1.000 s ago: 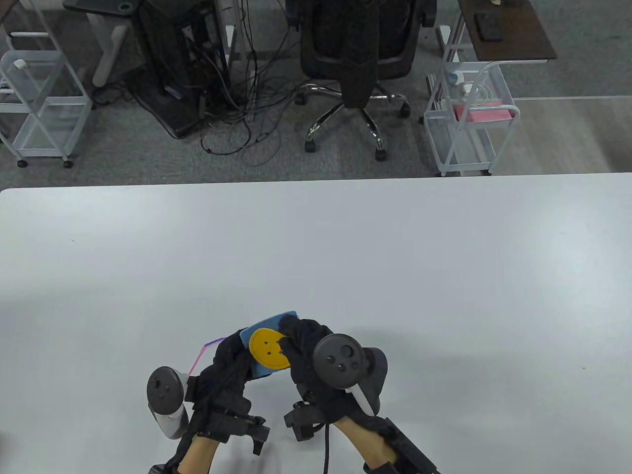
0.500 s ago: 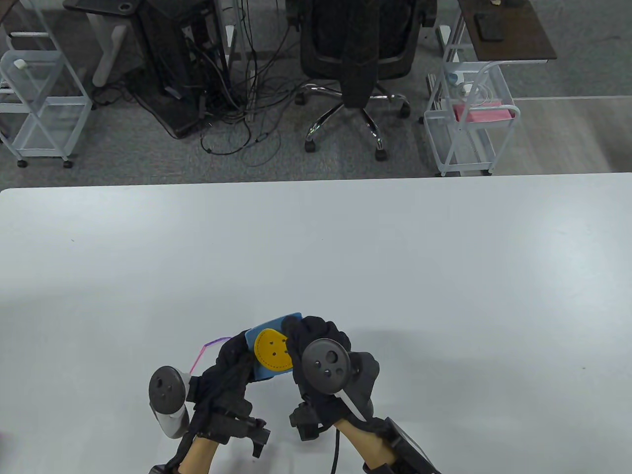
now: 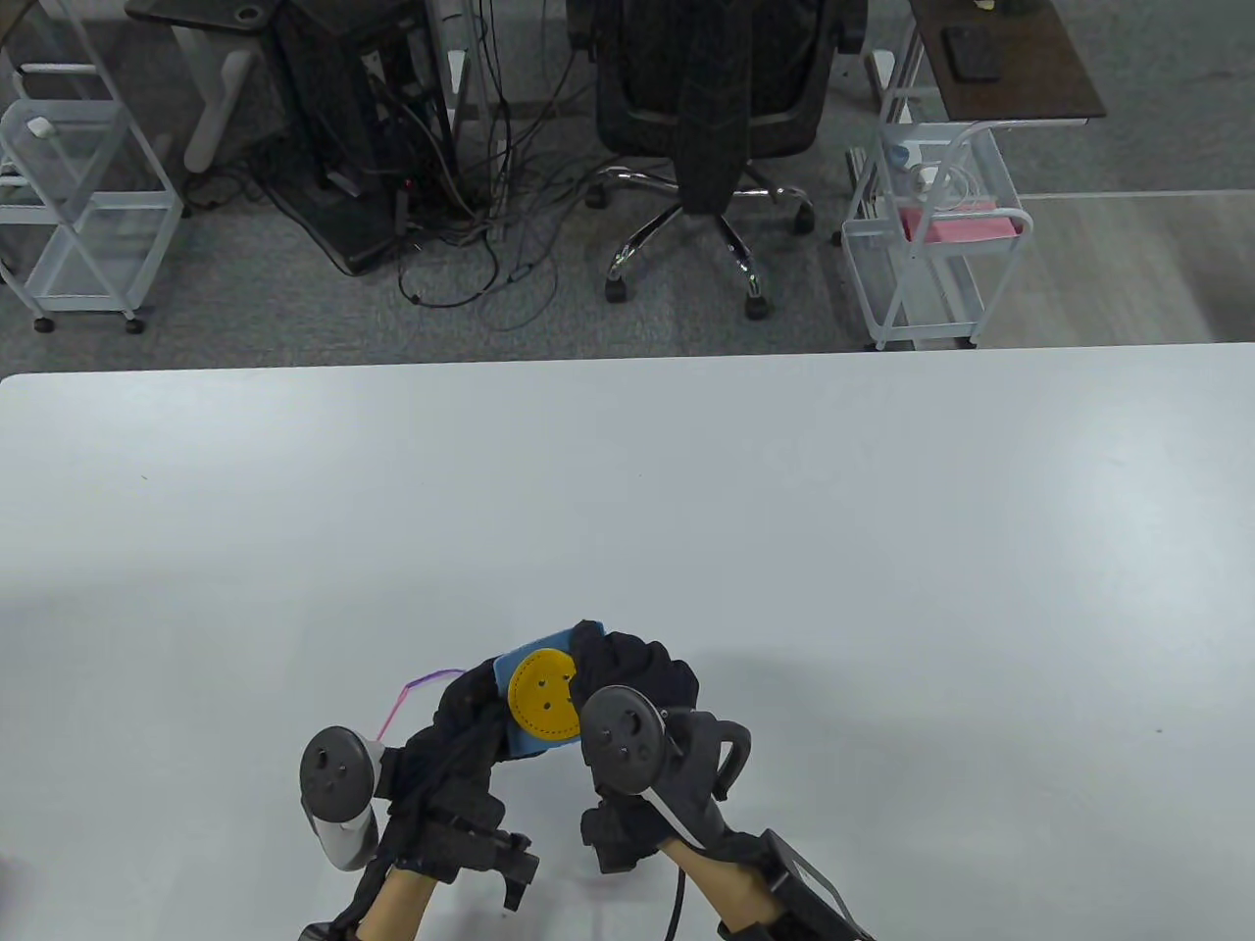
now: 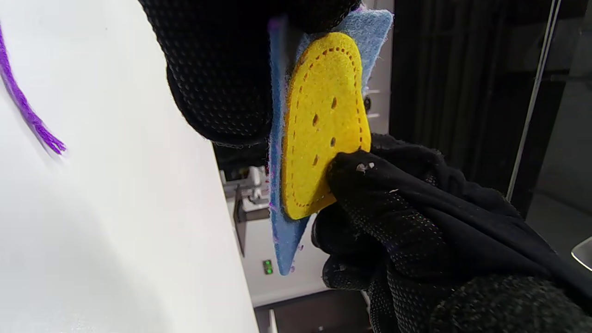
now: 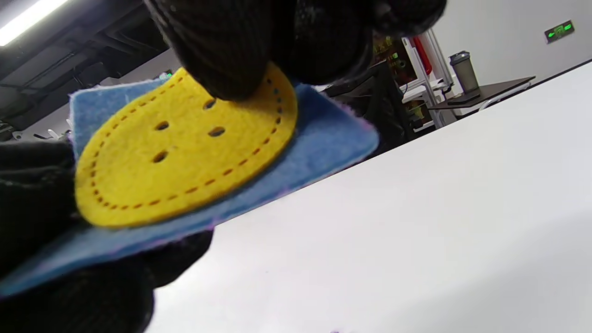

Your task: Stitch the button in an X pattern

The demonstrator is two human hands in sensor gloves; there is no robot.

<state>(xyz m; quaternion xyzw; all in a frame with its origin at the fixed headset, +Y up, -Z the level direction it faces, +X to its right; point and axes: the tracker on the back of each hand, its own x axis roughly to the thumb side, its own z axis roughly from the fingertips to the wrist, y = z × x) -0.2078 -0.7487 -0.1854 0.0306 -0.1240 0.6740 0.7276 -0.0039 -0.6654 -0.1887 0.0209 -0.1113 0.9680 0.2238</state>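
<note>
A yellow felt button (image 3: 544,694) with four holes and a dashed stitched rim lies on a blue felt patch (image 3: 514,668). Both are held above the white table near its front edge. My left hand (image 3: 461,720) grips the patch's left edge. My right hand (image 3: 627,676) pinches the right edge of button and patch, thumb on the button (image 5: 185,143). The left wrist view shows the button (image 4: 323,125) and the patch (image 4: 277,162) edge-on. A purple thread (image 3: 417,686) trails left over the table; it also shows in the left wrist view (image 4: 27,115). No needle is visible.
The white table (image 3: 784,510) stretches far behind and to the right of the hands. Beyond its far edge stand an office chair (image 3: 711,118), white wire carts (image 3: 931,245) and cables on the floor.
My right hand has rolled and shifted slightly left, its tracker now lower and nearer the button. The felt patch moved a little to the right, showing more of the button. The left hand barely moved.
</note>
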